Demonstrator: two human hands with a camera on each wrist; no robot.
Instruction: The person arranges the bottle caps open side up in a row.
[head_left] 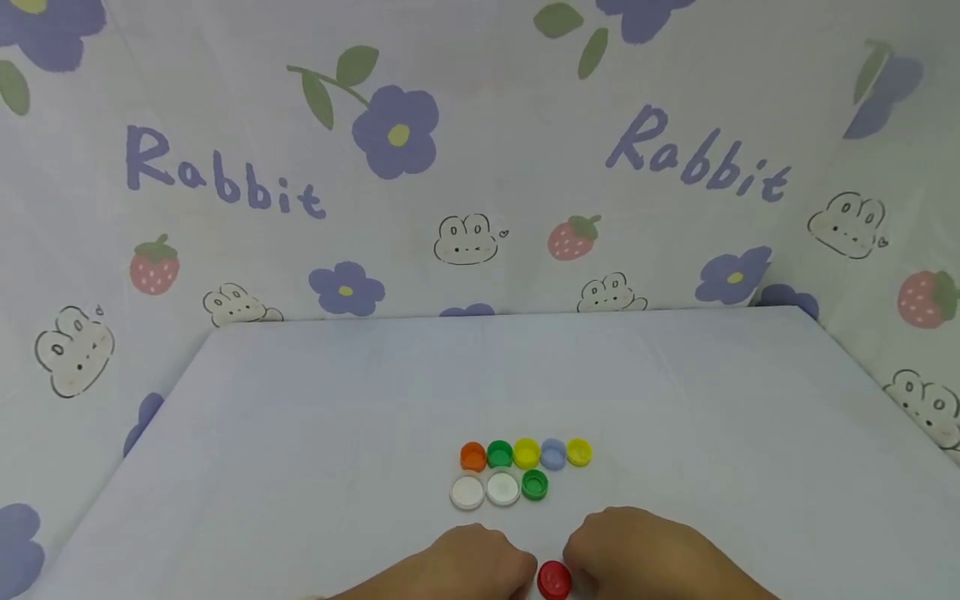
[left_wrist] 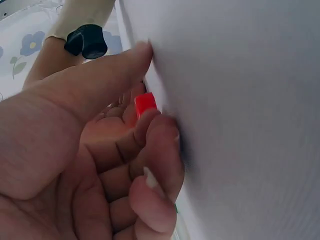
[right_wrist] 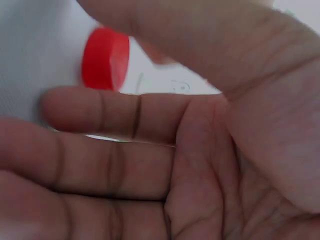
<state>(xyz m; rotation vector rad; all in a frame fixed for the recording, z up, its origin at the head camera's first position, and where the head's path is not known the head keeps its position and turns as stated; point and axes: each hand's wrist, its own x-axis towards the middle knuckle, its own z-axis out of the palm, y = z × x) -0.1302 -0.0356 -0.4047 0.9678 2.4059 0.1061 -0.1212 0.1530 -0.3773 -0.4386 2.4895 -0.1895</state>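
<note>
A red bottle cap (head_left: 554, 580) sits on the white table at the near edge of the head view, between the two hands. My left hand (head_left: 476, 560) is close on its left, my right hand (head_left: 645, 546) close on its right. Seen from the left wrist, the fingers curl loosely with the thumb held apart, and the cap (left_wrist: 145, 104) shows past the index finger. From the right wrist, the fingers (right_wrist: 115, 165) are relaxed, and the cap (right_wrist: 105, 59) stands in the gap between thumb and index finger.
Ahead of the hands, several caps lie open side up in two rows. The back row has an orange cap (head_left: 473, 457) at its left end; the front row has two white caps and a green cap (head_left: 535, 484). A rabbit-patterned cloth (head_left: 480, 183) surrounds the table (head_left: 300, 417).
</note>
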